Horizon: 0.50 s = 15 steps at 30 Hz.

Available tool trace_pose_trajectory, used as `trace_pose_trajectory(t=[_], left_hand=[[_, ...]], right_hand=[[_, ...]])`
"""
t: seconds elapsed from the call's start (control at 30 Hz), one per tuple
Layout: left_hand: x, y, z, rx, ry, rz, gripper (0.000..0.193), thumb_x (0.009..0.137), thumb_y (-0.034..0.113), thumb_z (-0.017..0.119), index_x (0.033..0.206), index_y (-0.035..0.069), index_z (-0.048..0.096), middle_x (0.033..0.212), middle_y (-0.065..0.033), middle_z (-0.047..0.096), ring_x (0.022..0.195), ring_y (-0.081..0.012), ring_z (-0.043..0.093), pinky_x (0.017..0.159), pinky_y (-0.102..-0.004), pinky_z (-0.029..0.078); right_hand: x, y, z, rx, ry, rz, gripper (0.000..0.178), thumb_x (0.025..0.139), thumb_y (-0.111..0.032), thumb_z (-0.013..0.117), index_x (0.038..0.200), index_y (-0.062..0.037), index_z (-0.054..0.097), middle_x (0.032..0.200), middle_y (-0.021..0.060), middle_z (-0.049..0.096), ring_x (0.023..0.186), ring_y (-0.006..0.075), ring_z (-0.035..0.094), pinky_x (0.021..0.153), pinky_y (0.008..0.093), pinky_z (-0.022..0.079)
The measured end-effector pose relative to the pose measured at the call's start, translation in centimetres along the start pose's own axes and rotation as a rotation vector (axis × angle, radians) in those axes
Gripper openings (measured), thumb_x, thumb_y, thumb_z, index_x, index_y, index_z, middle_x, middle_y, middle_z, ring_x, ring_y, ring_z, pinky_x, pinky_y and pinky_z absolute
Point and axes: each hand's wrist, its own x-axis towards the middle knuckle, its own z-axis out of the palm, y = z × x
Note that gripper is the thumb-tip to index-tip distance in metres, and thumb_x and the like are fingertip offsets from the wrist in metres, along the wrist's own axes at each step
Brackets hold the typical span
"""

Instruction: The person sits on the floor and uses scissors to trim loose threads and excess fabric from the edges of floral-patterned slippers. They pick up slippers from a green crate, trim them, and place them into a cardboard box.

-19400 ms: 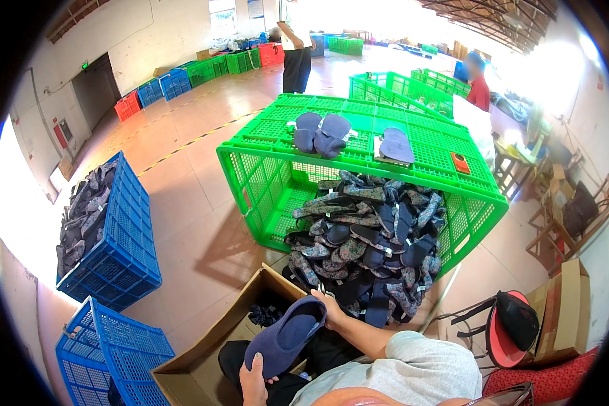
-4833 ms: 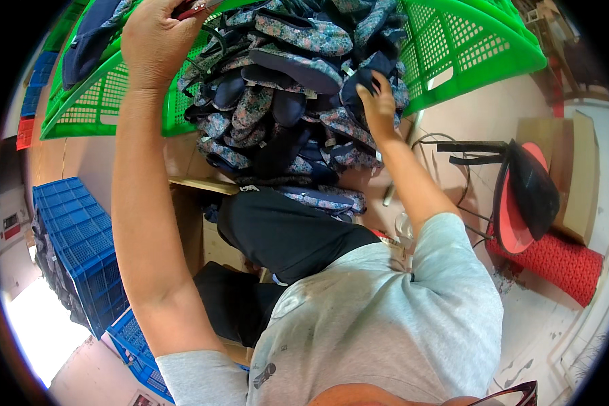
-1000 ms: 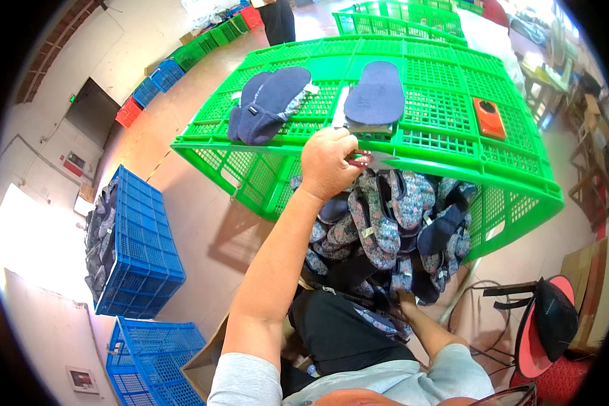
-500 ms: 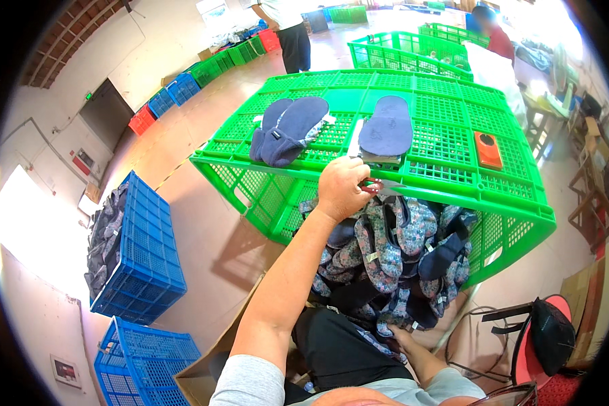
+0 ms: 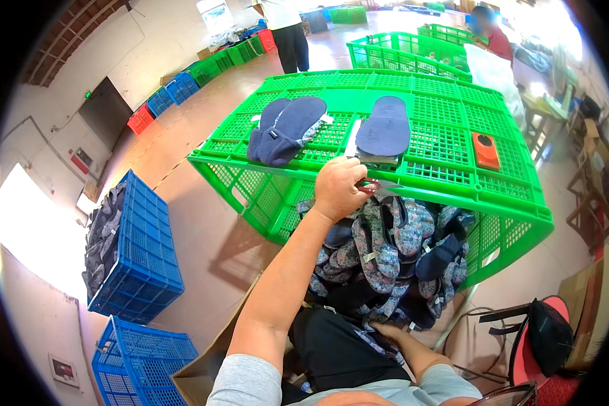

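Note:
My left hand (image 5: 340,189) is closed round red-handled scissors (image 5: 368,185) at the near edge of an upturned green crate (image 5: 446,177). Their metal end points right, partly hidden by my fingers. Low in front of me, my right hand (image 5: 388,331) is at the bottom of a heap of floral slippers (image 5: 379,254); its fingers are hard to make out. On the crate lie dark blue slippers (image 5: 292,128) at left, a stack of blue soles (image 5: 384,126) in the middle, and an orange-and-black flat object (image 5: 486,150) at right.
Blue crates stand at left, one (image 5: 145,254) filled with dark slippers. An open cardboard box (image 5: 206,362) is beside my legs. A black-and-pink bag (image 5: 548,335) hangs at lower right. Beyond are green crates (image 5: 413,53), a standing person (image 5: 287,40) and another person in red (image 5: 499,44).
My right hand has shifted slightly left and up along the lower slippers. My left hand keeps its hold on the scissors, and the things on the crate stay in place.

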Motion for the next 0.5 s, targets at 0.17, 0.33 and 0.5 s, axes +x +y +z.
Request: trace_pose_trajectory(t=[0.17, 0.33, 0.5], left_hand=[[-0.3, -0.1, -0.1, -0.002, 0.005, -0.008, 0.027, 0.064, 0.02, 0.077, 0.063, 0.008, 0.053, 0.068, -0.0069, 0.053, 0.07, -0.0297, 0.055, 0.062, -0.0424, 0.044], [0.1, 0.1, 0.0, -0.005, 0.007, 0.0, 0.028, 0.065, 0.02, 0.077, 0.062, 0.008, 0.053, 0.068, -0.0071, 0.053, 0.07, -0.0295, 0.055, 0.062, -0.0422, 0.044], [-0.6, -0.1, -0.7, 0.02, -0.016, -0.021, 0.028, 0.065, 0.021, 0.077, 0.062, 0.008, 0.053, 0.069, -0.0069, 0.053, 0.071, -0.0292, 0.055, 0.062, -0.0421, 0.044]], right_hand=[[-4.7, -2.3, -0.1, -0.262, 0.216, -0.117, 0.087, 0.081, -0.065, 0.062, 0.138, 0.0001, 0.052, 0.13, 0.0197, 0.06, 0.108, 0.0335, 0.063, 0.093, 0.0399, 0.047], [-1.0, 0.6, 0.6, 0.047, 0.191, -0.154, 0.087, 0.08, -0.062, 0.06, 0.138, 0.0015, 0.051, 0.141, 0.022, 0.051, 0.126, 0.0318, 0.054, 0.101, 0.039, 0.044], [-2.3, 0.2, 0.2, 0.147, 0.141, -0.243, 0.065, 0.086, -0.046, 0.062, 0.132, -0.0009, 0.055, 0.12, 0.0141, 0.064, 0.102, 0.0266, 0.063, 0.086, 0.0382, 0.05]])
